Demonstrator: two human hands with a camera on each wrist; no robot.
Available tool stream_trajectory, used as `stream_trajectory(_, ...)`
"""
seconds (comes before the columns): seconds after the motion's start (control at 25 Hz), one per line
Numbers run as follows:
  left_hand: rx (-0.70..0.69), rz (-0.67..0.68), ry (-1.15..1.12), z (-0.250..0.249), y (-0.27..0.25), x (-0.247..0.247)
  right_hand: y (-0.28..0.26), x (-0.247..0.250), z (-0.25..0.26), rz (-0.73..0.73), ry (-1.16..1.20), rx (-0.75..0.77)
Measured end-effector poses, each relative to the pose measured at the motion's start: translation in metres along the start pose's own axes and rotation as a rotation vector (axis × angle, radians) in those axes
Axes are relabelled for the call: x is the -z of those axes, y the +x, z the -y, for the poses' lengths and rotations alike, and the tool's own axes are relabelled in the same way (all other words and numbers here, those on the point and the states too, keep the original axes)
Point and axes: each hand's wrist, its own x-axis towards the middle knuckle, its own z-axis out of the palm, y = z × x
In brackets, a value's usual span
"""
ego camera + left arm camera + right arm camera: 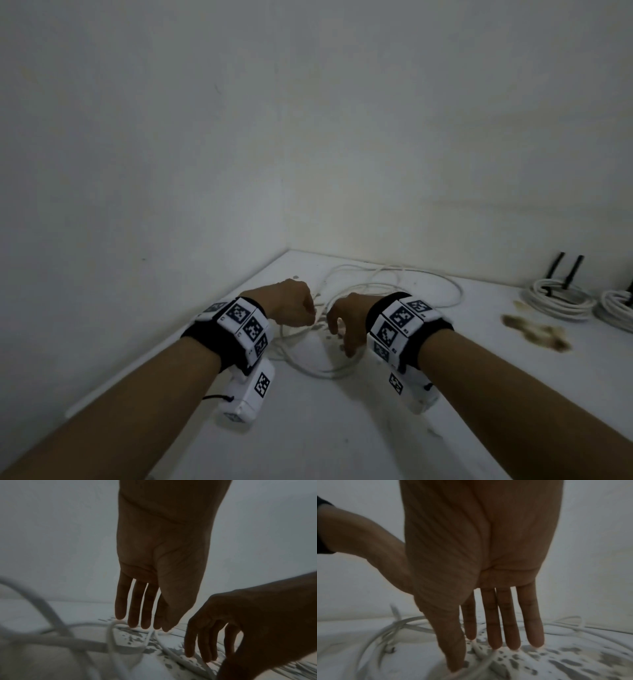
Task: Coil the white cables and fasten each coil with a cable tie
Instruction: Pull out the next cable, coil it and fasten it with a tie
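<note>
A loose white cable [318,374] lies in wide tangled loops on the white table [342,428], close to the wall corner. My left hand [291,305] hovers over its left side. In the left wrist view that left hand [142,615] has straight fingers, and their tips touch a cable strand [110,638]. My right hand [344,325] is just to the right of it. Seen from the right wrist, the right hand [496,628] points straight fingers down at the table, with the thumb tip against the cable [397,626]. Neither hand grips anything. No cable tie shows near the hands.
Two coiled white cables [555,305] [616,311] lie at the far right of the table, with black strips [556,270] standing up from them. A brown stain [534,332] marks the table between them and my right arm. Walls close the table's back and left.
</note>
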Motion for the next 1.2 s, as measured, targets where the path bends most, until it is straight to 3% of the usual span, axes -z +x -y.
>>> stream_trajectory(0.12, -0.022, 0.009, -0.091, 0.019, -0.013, -0.003, 0.007, -0.003, 0.02, 0.0, -0.005, 0.068)
stream_trajectory(0.32, -0.058, -0.128, -0.123, 0.031, -0.015, -0.008, 0.006, 0.001, 0.06, 0.082, 0.069, 0.169)
stream_trajectory(0.48, -0.036, -0.132, -0.189, 0.046, -0.015, -0.01, -0.002, 0.01, 0.064, -0.056, 0.014, 0.175)
stream_trajectory(0.56, -0.04, -0.145, -0.218, 0.051, -0.013, -0.011, -0.015, 0.033, 0.059, -0.12, 0.095, 0.131)
stream_trajectory(0.68, -0.072, -0.232, -0.323, 0.045, -0.001, -0.007, -0.043, 0.087, 0.046, -0.312, 0.172, 0.123)
stream_trajectory(0.8, -0.071, -0.282, -0.599, 0.018, 0.012, 0.002, -0.078, 0.144, 0.029, -0.563, 0.267, 0.143)
stream_trajectory(0.88, -0.013, -0.251, -0.706, -0.003, 0.023, 0.007, -0.103, 0.175, 0.013, -0.781, 0.425, 0.151)
stream_trajectory(0.96, -0.001, -0.317, -0.792, -0.019, 0.034, 0.011, -0.128, 0.196, -0.011, -1.038, 0.648, 0.161)
stream_trajectory(1.04, 0.027, -0.306, -0.807, -0.032, 0.043, 0.017, -0.148, 0.201, -0.047, -1.31, 0.822, 0.105)
stream_trajectory(1.08, 0.052, -0.281, -0.844, -0.038, 0.047, 0.022, -0.153, 0.198, -0.069, -1.379, 0.826, 0.035)
stream_trajectory(1.12, 0.076, -0.283, -0.912, -0.043, 0.05, 0.028, -0.157, 0.192, -0.091, -1.378, 0.777, -0.071)
stream_trajectory(1.2, 0.09, -0.373, -1.063, -0.055, 0.052, 0.051, -0.161, 0.171, -0.128, -1.168, 0.617, -0.404)
